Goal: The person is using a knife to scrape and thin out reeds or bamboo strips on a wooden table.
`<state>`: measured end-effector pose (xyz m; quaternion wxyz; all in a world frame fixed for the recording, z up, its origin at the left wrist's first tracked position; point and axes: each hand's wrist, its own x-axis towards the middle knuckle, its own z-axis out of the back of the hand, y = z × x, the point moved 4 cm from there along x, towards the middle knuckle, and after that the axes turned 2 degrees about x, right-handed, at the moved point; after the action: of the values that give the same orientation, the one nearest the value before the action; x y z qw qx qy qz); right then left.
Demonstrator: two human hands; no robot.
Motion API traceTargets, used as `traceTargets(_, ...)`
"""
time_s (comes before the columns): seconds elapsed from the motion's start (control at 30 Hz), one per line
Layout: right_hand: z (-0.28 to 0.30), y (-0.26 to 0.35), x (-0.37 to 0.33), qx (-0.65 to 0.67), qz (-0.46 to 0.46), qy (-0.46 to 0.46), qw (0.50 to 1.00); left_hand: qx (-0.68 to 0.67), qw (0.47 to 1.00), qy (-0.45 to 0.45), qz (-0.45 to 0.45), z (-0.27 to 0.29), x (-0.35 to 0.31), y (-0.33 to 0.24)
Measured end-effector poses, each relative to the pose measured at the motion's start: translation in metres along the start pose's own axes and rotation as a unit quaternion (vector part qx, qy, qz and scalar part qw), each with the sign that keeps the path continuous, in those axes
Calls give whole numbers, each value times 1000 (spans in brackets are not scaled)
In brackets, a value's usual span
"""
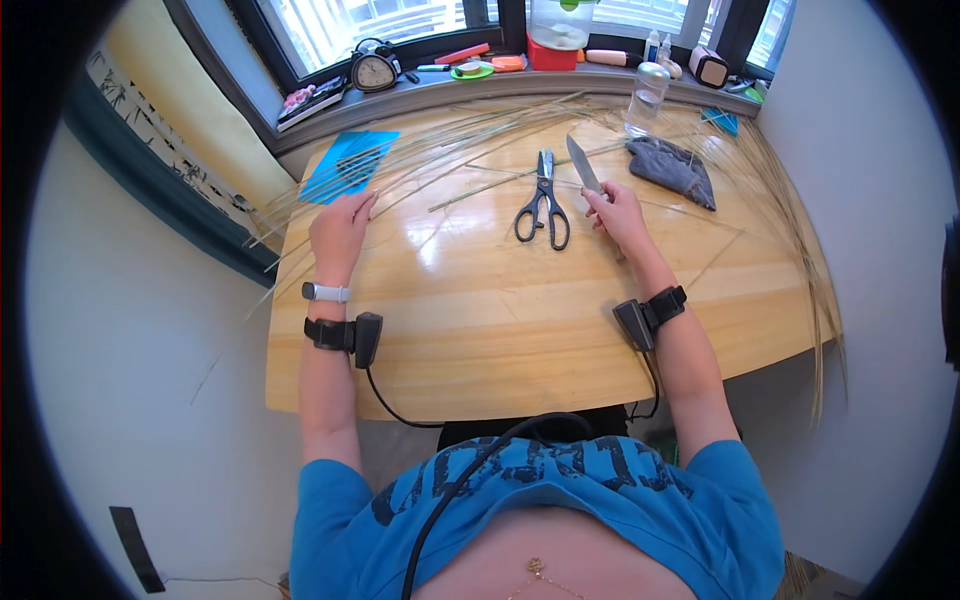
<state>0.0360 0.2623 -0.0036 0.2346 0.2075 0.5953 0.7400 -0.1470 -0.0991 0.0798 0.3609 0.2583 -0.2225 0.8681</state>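
My right hand [618, 218] grips a knife [581, 162] by its handle, with the blade pointing up and away over the table. On the left, the fingers of my left hand [338, 235] are pinched together at the end of a thin straw-coloured strip [415, 180], next to a loose bundle of similar strips [455, 137]. Black-handled scissors [543, 205] lie between my hands with their tips away from me. Beneath the strips is a blue sheet [325, 180]. A dark grey folded cloth [672, 172] lies just beyond my right hand.
More long strips [790, 210] hang over the right edge of the wooden table [470, 340]. A clear jar [647, 100] stands at the back right. Along the windowsill are an alarm clock [375, 70], a red-based container [552, 52] and small items. Cables run from my wristbands.
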Motion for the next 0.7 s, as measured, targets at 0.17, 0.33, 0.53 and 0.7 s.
traceTargets(0.17,-2,-2,1,10,-9,13,1000,-53,998,12,43,7,-15,4)
traceTargets(0.33,0,-4,2,21,-1,4,1000,-141,987,23,76,14,-18,-3)
traceTargets(0.53,0,0,2,9,-8,5,1000,-156,980,85,94,3,-23,0)
traceTargets(0.7,1,-2,2,16,-10,5,1000,-75,983,164,40,-9,-24,-4)
